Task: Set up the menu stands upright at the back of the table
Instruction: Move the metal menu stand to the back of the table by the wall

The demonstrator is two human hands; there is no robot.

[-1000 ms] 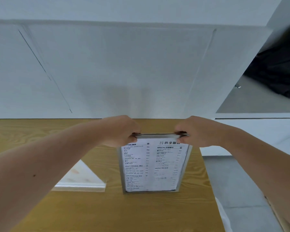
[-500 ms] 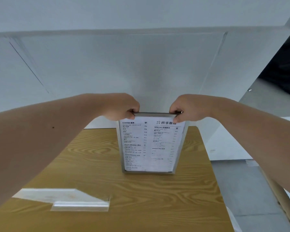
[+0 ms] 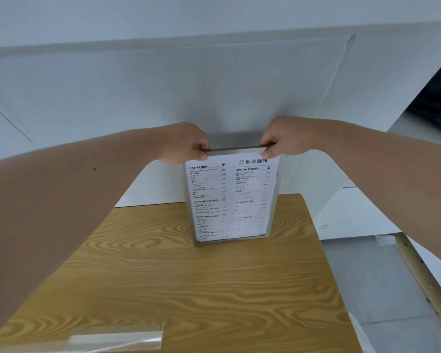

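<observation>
Two hands, left hand (image 3: 186, 145) & right hand (image 3: 284, 138) pinching menu stand (image 3: 231, 200) top corners, stand below

The white printed menu sheet in the clear acrylic upright stand (image 3: 231, 197) carries the headings "COFFEE", "FRUIT DRINKS", "COLD DRINKS" and "WHITE TEA" down its left column. Its right column reads "SPECIAL" and, lower, "GREEN TEA". The item lines and prices under each heading are too small to read.

Even soft daylight, wide-angle edge distortion
</observation>
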